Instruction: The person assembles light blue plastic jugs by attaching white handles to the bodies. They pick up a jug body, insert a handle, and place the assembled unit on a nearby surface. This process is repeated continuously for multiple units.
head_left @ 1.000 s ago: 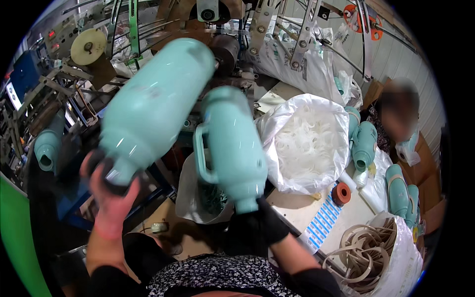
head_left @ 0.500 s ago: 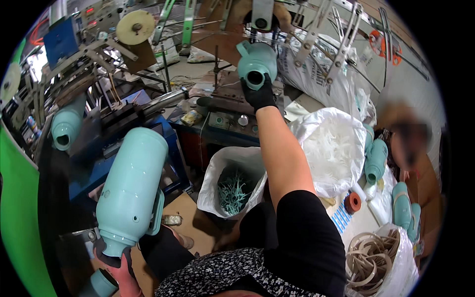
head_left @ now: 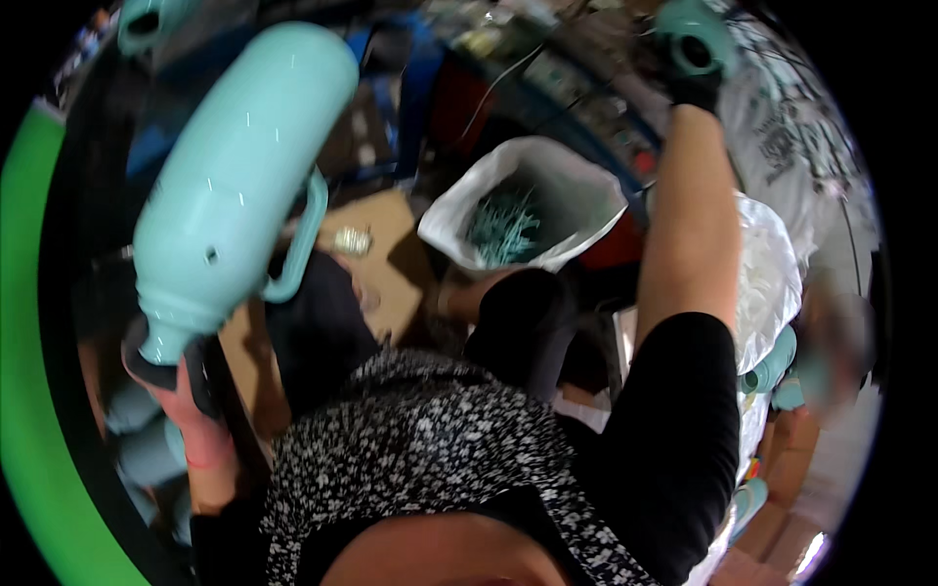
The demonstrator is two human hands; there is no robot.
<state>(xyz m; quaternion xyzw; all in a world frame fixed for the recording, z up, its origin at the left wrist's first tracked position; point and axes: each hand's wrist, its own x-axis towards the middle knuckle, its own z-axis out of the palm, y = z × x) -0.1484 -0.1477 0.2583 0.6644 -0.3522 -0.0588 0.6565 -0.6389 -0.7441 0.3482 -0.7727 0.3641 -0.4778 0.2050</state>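
My left hand (head_left: 176,376), in a pink glove with a dark palm, is closed around the narrow neck of a glossy teal thermos jug (head_left: 239,176). That jug is tilted, neck down toward me and base pointing away, its side handle facing right. Far out at the upper right, my right hand (head_left: 696,90) in a black glove grips a second teal jug (head_left: 684,24) beside its dark round mouth. Blur and the picture's rim hide part of this jug, and I cannot tell whether anything supports it.
A white sack (head_left: 586,220) holding teal plastic scraps (head_left: 506,230) stands between my arms, before a blue-framed machine (head_left: 415,88). More teal jugs lie at the lower left (head_left: 151,451) and right (head_left: 772,363). A white bag (head_left: 767,293) sits beside my right arm; a blurred person (head_left: 835,337) is beyond.
My view has tilted down and turned, so the sack and machine appear higher. Both hands keep their jugs; the left jug appears higher, and the right one nearer the upper right rim.
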